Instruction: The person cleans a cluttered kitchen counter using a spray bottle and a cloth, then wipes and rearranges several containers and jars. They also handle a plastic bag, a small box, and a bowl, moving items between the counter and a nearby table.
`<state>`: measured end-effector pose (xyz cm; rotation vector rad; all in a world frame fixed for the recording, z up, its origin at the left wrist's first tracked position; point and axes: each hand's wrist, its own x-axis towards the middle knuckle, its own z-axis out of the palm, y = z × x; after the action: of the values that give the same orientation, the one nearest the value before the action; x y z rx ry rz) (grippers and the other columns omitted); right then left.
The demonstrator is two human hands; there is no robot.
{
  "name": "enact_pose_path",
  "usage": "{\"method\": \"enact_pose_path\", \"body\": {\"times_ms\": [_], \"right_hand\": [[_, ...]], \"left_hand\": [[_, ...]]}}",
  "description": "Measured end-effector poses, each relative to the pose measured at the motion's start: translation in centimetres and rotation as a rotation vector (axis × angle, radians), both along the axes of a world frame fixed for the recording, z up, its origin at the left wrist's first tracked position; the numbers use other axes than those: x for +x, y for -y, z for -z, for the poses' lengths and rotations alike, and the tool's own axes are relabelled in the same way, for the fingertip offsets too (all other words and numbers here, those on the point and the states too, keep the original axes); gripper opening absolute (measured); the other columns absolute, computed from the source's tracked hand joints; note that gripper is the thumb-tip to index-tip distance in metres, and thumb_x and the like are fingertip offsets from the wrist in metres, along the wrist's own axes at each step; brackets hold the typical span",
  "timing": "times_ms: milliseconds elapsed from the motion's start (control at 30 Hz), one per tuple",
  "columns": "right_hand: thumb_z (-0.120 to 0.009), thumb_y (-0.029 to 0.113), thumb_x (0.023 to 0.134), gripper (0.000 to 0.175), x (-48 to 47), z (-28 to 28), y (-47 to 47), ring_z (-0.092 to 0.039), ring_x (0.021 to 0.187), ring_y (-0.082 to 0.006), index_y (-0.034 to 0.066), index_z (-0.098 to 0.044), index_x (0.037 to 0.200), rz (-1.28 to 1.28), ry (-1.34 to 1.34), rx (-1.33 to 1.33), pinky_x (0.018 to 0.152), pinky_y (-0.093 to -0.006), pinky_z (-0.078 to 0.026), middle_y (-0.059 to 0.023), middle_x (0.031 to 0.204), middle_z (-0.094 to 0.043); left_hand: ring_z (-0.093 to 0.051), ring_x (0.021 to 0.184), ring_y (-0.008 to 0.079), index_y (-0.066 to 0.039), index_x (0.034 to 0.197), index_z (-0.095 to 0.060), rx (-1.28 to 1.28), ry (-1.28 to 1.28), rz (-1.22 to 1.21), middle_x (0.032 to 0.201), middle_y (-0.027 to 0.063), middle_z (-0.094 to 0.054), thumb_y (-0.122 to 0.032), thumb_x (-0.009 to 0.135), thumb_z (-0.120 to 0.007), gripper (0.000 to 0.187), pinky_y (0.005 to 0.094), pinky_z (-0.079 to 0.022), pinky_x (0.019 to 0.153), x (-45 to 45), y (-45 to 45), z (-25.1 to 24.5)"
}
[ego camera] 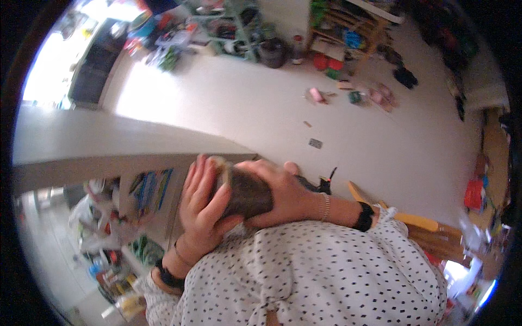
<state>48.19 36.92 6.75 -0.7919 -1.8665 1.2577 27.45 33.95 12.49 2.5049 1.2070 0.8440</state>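
A dark brown, roughly cylindrical object (249, 196) is held in front of my body at waist height. My left hand (202, 205) wraps its left end, with the fingers lying over a paler rim there. Around its right side curls my right hand (283, 193), the fingers across the top. Blur and the fingers hide what the object is. Both wrists wear black bands, and my spotted white blouse (310, 265) lies just beneath the hands.
A pale ledge (102, 136) runs along the left, above shelves with books (153, 189) and plastic bags (85, 218). A yellow wooden chair (420, 222) is close on the right. Ahead, pink items (381, 98) and a small grey rectangle (315, 143) lie on the pale floor (228, 98).
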Motion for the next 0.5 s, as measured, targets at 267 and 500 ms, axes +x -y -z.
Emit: {"method": "enact_pose_path", "body": {"times_ms": [267,500], "right_hand": [[-0.085,0.035,0.058,0.088,1.5,0.0,-1.2,-0.059,0.110,-0.0292,0.0009,-0.046,0.129,-0.078,0.121,-0.191,0.096,-0.0379,-0.045,-0.0170,0.121,-0.058],[-0.085,0.035,0.059,0.088,2.6,0.6,-2.8,-0.057,0.112,-0.0257,0.0010,-0.046,0.131,-0.200,0.060,-0.214,0.097,-0.0364,-0.045,-0.0167,0.121,-0.057]], "left_hand": [[-0.033,0.135,0.0427,-0.009,0.132,-0.052,-0.164,0.053,-0.096,0.143,0.0265,-0.037,-0.049,0.086,-0.058,0.061,0.0536,-0.026,0.108,2.0,-0.4,-0.3],[-0.030,0.140,0.0313,-0.004,0.138,-0.045,-0.407,0.425,-0.222,0.146,0.0183,-0.038,-0.030,0.101,-0.037,0.046,0.0456,-0.019,0.112,2.7,0.3,0.4]]}}
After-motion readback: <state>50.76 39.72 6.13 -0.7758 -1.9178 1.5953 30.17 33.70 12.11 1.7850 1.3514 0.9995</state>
